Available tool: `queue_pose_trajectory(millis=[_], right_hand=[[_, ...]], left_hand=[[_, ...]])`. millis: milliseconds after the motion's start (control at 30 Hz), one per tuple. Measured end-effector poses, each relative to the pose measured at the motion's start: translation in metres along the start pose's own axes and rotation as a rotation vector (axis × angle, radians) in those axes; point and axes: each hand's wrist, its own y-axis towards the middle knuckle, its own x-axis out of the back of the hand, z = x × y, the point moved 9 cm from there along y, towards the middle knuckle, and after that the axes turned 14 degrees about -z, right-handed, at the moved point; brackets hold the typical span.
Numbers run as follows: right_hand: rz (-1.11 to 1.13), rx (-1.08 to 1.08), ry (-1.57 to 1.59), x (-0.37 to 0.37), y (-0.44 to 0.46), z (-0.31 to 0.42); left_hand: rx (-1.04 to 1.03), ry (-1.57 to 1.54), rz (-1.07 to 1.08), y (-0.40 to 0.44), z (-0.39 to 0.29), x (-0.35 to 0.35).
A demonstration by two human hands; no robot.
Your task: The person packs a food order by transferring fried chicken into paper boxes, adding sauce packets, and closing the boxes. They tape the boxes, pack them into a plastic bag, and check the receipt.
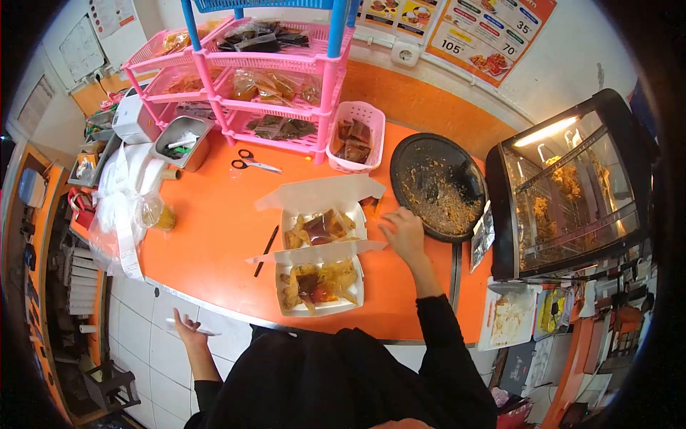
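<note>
While the right hand [406, 234] leaves its grip loosely parted at two o'clock from the front box [336, 309], whose lid [307, 252] part-hides the rear box [361, 224], the left hand [188, 330], at eight, holds an indistinct white item [207, 331]

My right hand [405, 232] hangs so near the raised white cardboard lid [314, 252] of the front food box that I cannot tell whether they touch.
That lid covers the near wall of the rear white cardboard box [362, 227], and a small dark-red thing [369, 207] just beside that box is too small and too covered to name. The flat white thing [211, 332] at my left hand [189, 329] is partly behind my fingers; I cannot make out what it is or how I grip it. The print on the long white paper strip [127, 239] is too small for me to read. The top edge cuts off the blue plastic rack tier [261, 6] and the orange-and-white menu poster [486, 39]; the bottom edge cuts off my black clothing [321, 382].
</note>
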Motion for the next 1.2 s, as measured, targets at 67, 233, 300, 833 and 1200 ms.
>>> queue_pose_trajectory(millis=[67,233,300,833,1200], right_hand=[[0.060,0.202,-0.136,-0.030,0.001,0.001],[0.003,0.349,-0.294,-0.055,-0.003,-0.003],[-0.070,0.339,-0.229,-0.038,0.008,-0.003],[0.427,0.075,-0.229,-0.002,0.243,0.039],[-0.970,0.311,0.045,0.087,0.283,0.235]], left_hand=[[0.066,-0.038,0.273,-0.032,0.014,-0.033],[0.073,-0.121,0.317,-0.035,0.037,-0.046],[0.278,-0.136,0.521,-0.057,0.056,-0.054],[0.071,0.001,0.638,-0.014,0.110,-0.052],[-0.273,-0.507,-0.365,0.185,-0.132,0.039]])
